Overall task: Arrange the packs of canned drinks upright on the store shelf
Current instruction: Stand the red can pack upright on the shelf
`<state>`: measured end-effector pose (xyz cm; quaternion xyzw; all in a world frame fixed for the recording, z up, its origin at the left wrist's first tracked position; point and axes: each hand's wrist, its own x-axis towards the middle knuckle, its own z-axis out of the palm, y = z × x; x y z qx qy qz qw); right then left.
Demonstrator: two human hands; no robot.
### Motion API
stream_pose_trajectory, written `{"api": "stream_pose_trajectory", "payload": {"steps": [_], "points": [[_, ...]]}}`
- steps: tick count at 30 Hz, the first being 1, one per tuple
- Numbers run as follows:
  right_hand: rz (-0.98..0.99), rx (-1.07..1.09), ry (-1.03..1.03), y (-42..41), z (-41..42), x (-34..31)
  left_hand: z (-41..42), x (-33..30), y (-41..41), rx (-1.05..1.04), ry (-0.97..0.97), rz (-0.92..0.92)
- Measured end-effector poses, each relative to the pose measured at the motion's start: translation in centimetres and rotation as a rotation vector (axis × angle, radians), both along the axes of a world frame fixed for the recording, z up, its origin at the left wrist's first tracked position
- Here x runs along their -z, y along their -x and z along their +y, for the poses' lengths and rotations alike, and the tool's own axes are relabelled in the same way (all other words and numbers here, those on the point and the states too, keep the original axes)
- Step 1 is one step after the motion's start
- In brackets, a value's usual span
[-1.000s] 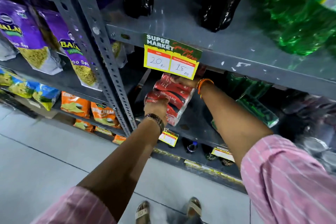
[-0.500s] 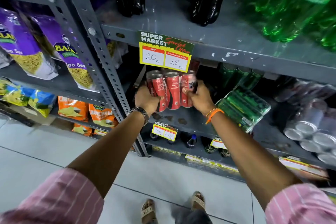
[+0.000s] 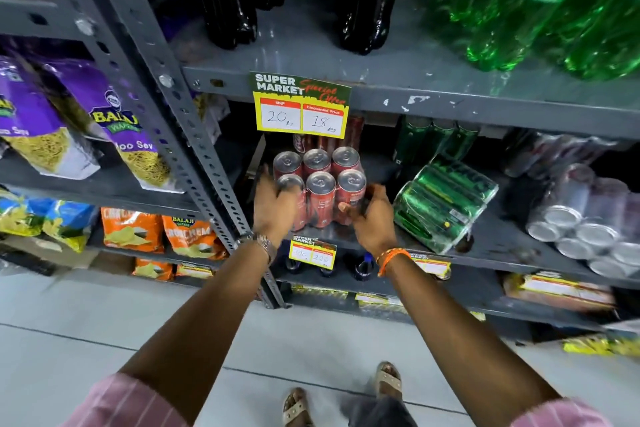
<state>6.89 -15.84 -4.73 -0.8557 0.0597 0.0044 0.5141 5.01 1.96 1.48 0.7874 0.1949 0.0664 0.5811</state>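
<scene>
A red six-pack of cans (image 3: 320,184) stands upright on the grey middle shelf (image 3: 502,246), its six silver tops facing up, just below the yellow price tag (image 3: 300,107) that hangs from the shelf edge above. The left hand (image 3: 275,206) is at the pack's 9 o'clock, fingers curled over the front-left can, so its grip is grasping the pack on that side. The right hand (image 3: 370,215) is at the pack's 4 o'clock, thumb pressed against the front-right can and fingers wrapped round its far side, its grip likewise grasping the pack. A metal watch (image 3: 266,243) sits on the left wrist and an orange thread band (image 3: 391,258) on the right. At the pack's 12 o'clock, further back on the same shelf, more red cans (image 3: 346,135) stand partly hidden behind the tag. At its 3 o'clock a green pack of cans (image 3: 443,201) lies tilted on its side, near the right hand but not touching it; upright green cans (image 3: 436,139) stand behind it. Farther toward 3 o'clock, silver packs (image 3: 588,218) lie on their sides with their ends facing outward. On the shelf above stand dark cola bottles (image 3: 225,3) and green bottles (image 3: 540,3). Across the upright post at 9 o'clock, purple snack bags (image 3: 114,121) fill the neighbouring rack.
</scene>
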Motion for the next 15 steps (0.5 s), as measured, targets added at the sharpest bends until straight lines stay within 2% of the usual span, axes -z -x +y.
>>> {"api": "stream_pose_trajectory", "payload": {"steps": [4, 9, 15], "points": [[-0.022, 0.204, 0.115, 1.2, 1.5, -1.1, 1.3, -3.3, -3.4, 0.221, -0.345, 0.102], [0.031, 0.252, 0.025, 0.8, 3.4, -2.7, 1.6, -3.2, -5.1, 0.313, -0.349, 0.137], [0.078, 0.273, 0.126, -2.8, 2.9, -3.3, 2.4, -1.2, -3.6, 0.250, -0.333, 0.153]]}}
